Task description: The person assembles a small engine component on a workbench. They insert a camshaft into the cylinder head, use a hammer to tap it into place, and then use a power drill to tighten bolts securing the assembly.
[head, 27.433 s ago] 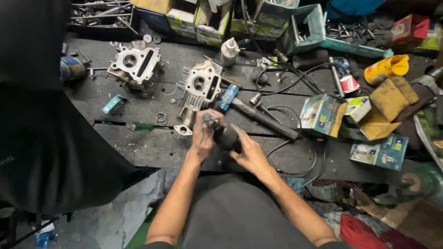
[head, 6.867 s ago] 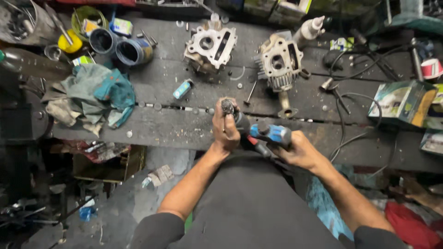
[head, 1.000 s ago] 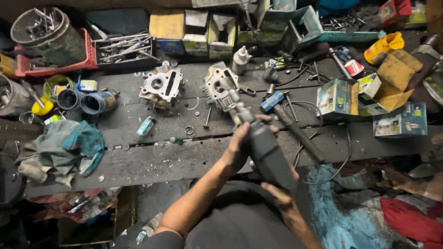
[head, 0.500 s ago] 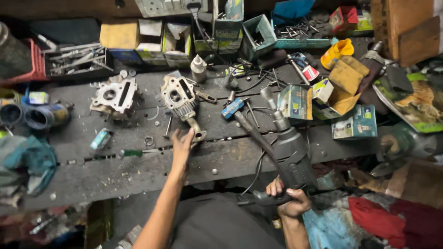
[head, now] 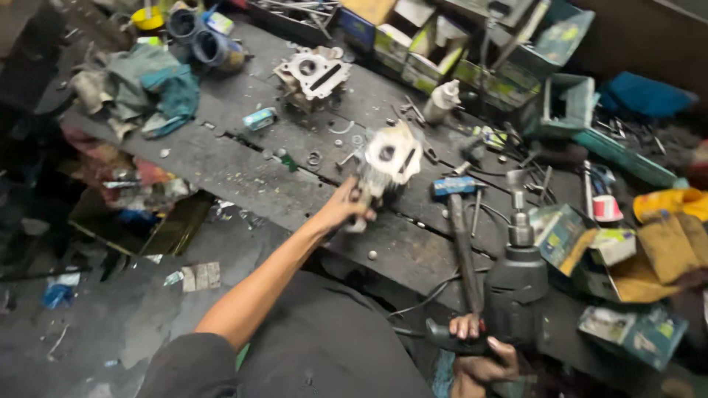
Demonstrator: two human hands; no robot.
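My left hand (head: 346,208) grips the lower end of a pale metal cylinder head (head: 389,158) and holds it tilted just above the dark workbench (head: 243,173). My right hand (head: 481,356) is closed around the handle of a dark electric impact wrench (head: 515,276), low at the bench's near edge, with its socket tip pointing away from me. A second metal cylinder head (head: 313,76) lies farther back on the bench.
A blue-headed hammer (head: 459,228) lies beside the wrench. Crumpled cloths (head: 144,85), cans (head: 203,44), a white bottle (head: 442,101), open cardboard boxes (head: 413,51) and small printed boxes (head: 564,236) crowd the bench. Washers and bolts are scattered around. A cable trails off the front edge.
My left hand reached forward and took hold of the nearer cylinder head, lifting it. My right hand drew the impact wrench back toward my body. The view swung left.
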